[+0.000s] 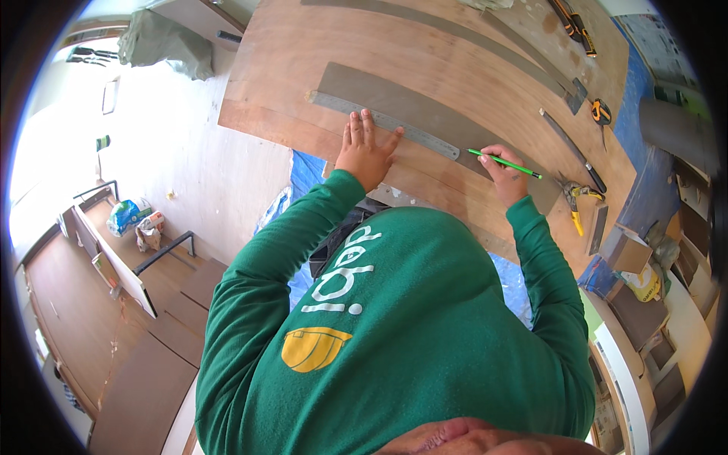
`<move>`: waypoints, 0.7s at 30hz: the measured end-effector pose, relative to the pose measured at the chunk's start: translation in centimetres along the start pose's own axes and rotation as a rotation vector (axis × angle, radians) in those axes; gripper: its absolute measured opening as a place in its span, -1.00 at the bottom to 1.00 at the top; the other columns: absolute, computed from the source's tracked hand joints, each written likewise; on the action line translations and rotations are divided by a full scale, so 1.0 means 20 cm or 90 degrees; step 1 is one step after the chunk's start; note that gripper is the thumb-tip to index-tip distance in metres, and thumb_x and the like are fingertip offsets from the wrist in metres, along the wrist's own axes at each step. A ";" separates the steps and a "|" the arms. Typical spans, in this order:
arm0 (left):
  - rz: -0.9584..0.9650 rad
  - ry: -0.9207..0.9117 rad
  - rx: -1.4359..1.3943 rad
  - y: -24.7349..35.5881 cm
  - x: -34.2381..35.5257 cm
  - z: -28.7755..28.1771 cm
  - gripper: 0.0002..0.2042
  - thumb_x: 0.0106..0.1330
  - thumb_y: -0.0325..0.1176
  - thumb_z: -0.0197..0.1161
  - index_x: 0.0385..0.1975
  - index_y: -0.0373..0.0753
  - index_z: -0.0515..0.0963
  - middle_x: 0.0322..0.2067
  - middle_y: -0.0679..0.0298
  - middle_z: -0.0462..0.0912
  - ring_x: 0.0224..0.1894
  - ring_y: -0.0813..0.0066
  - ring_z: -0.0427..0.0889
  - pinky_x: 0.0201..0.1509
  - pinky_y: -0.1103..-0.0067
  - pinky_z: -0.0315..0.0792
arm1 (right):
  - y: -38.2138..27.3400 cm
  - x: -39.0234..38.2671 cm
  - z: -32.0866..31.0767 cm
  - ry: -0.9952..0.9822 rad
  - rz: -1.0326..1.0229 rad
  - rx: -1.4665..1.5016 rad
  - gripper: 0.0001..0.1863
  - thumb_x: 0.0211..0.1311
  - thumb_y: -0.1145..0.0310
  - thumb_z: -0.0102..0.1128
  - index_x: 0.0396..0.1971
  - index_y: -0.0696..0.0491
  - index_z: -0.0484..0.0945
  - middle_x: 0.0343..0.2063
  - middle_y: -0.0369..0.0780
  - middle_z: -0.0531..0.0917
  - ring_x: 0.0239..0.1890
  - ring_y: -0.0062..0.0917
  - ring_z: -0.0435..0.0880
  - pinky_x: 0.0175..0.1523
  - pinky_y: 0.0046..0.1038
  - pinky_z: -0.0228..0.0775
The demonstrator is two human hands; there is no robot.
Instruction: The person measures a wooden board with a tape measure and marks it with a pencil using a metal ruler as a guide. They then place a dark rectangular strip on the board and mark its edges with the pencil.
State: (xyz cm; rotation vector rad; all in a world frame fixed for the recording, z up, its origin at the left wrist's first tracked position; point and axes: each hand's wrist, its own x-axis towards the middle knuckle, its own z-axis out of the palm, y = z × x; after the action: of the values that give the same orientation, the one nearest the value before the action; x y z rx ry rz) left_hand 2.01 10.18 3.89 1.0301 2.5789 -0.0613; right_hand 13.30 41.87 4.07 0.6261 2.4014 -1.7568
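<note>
My left hand [367,155] lies flat with its fingers stretched over a steel ruler [425,139], pressing it against a grey-brown strip of sheet material [425,102]. The ruler runs slantwise along the near side of the strip. Pinched in my right hand [507,180] is a green pencil [522,168], its tip close to the ruler's right end, over the strip. Whether the tip touches the strip, I cannot tell. To the right of that hand, snips with yellow handles [576,201] rest by the strip's end.
The plywood worktop [273,98] carries another long grey strip [447,29] at the far side. A black-handled tool [574,150], a tape measure [600,112] and orange-and-black tools [572,26] lie at the right. Brown panels [144,379] stand at lower left.
</note>
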 end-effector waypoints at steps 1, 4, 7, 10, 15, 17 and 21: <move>-0.001 -0.003 0.003 0.00 0.00 0.00 -0.43 0.56 0.06 -0.03 0.55 0.24 0.14 0.48 -0.43 -0.07 0.52 -0.51 -0.05 0.56 -0.04 -0.02 | 0.02 0.00 -0.02 0.006 0.026 0.032 -0.90 0.33 0.44 0.33 -0.25 0.14 0.65 -0.29 -0.27 0.72 -0.27 -0.62 0.64 -0.10 -0.53 0.51; -0.005 -0.005 0.001 0.00 0.00 -0.01 -0.43 0.56 0.07 -0.03 0.55 0.25 0.14 0.48 -0.42 -0.07 0.52 -0.51 -0.04 0.56 -0.03 -0.01 | 0.01 -0.01 -0.02 0.014 0.057 0.143 -0.88 0.37 0.42 0.31 -0.22 0.15 0.63 -0.26 -0.24 0.73 -0.23 -0.62 0.65 -0.05 -0.52 0.52; -0.009 -0.010 -0.004 0.01 0.00 -0.01 -0.42 0.56 0.08 -0.03 0.55 0.25 0.13 0.49 -0.41 -0.07 0.52 -0.52 -0.04 0.56 -0.03 0.00 | 0.00 -0.03 0.02 0.020 0.090 0.228 -0.84 0.40 0.37 0.28 -0.18 0.15 0.62 -0.25 -0.23 0.73 -0.23 -0.61 0.65 -0.04 -0.51 0.53; -0.005 -0.006 0.012 0.00 0.00 0.00 -0.42 0.56 0.09 -0.04 0.55 0.25 0.13 0.49 -0.41 -0.06 0.52 -0.52 -0.04 0.55 -0.02 0.01 | 0.01 -0.03 0.07 0.049 0.116 0.296 -0.84 0.40 0.38 0.31 -0.18 0.16 0.63 -0.25 -0.22 0.74 -0.24 -0.60 0.66 -0.05 -0.52 0.54; -0.002 -0.001 0.010 0.00 0.00 0.01 -0.42 0.57 0.10 -0.04 0.56 0.25 0.12 0.48 -0.42 -0.05 0.51 -0.52 -0.04 0.55 -0.02 0.01 | 0.05 -0.03 0.08 0.070 0.129 0.412 -0.85 0.38 0.39 0.34 -0.21 0.17 0.63 -0.20 -0.18 0.75 -0.20 -0.54 0.71 0.00 -0.47 0.60; -0.002 0.002 0.010 0.00 0.00 0.02 -0.42 0.57 0.09 -0.04 0.55 0.24 0.12 0.48 -0.43 -0.05 0.51 -0.52 -0.03 0.55 -0.02 0.01 | 0.05 -0.03 0.08 0.068 0.126 0.424 -0.86 0.37 0.41 0.34 -0.21 0.17 0.62 -0.18 -0.16 0.75 -0.18 -0.52 0.72 0.03 -0.44 0.61; 0.001 0.010 0.010 0.00 0.00 0.02 -0.42 0.56 0.09 -0.03 0.55 0.24 0.13 0.47 -0.45 -0.05 0.51 -0.53 -0.03 0.55 -0.03 0.01 | 0.05 -0.04 0.09 0.071 0.135 0.439 -0.88 0.35 0.46 0.32 -0.22 0.17 0.61 -0.14 -0.12 0.73 -0.16 -0.48 0.73 0.06 -0.41 0.61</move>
State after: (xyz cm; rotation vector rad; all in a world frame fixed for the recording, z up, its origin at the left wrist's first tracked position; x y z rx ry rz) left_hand 2.18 10.13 3.51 1.0415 2.5960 -0.0736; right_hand 14.05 40.34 2.86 1.0153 1.6510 -2.4859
